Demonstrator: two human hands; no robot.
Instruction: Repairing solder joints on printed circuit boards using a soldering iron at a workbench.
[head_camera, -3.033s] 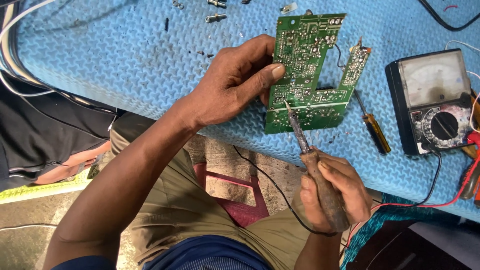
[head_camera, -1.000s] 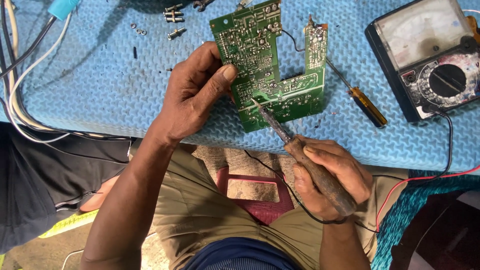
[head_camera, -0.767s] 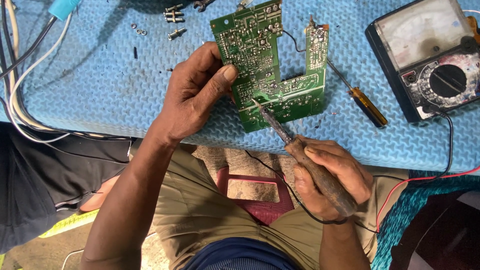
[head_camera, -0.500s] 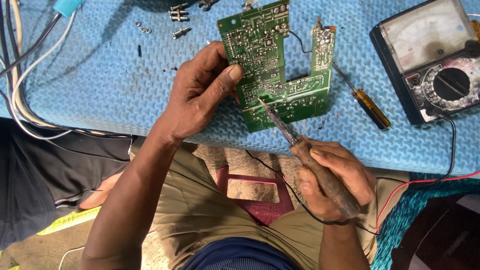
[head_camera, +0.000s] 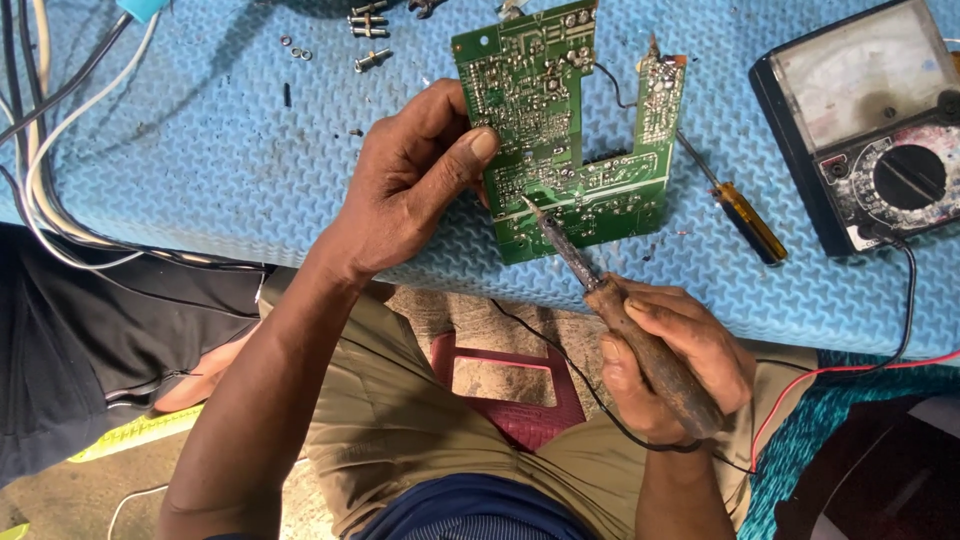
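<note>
A green circuit board (head_camera: 560, 120) with a notch cut out of its top lies solder side up on the blue textured mat (head_camera: 200, 150). My left hand (head_camera: 410, 180) grips the board's left edge, thumb on top. My right hand (head_camera: 665, 355) is closed around the brown handle of a soldering iron (head_camera: 600, 290). The iron's tip touches the board near its lower left part. A black cord runs from the handle down across my lap.
An analogue multimeter (head_camera: 870, 125) sits at the right, with red and black leads trailing off the edge. A screwdriver with an amber handle (head_camera: 735, 215) lies beside the board. Loose screws (head_camera: 365, 25) lie at the top, cables (head_camera: 40, 170) at the left.
The view has shifted a little. My left hand still holds the board, and the iron's tip stays on the same lower left area, nudged slightly.
</note>
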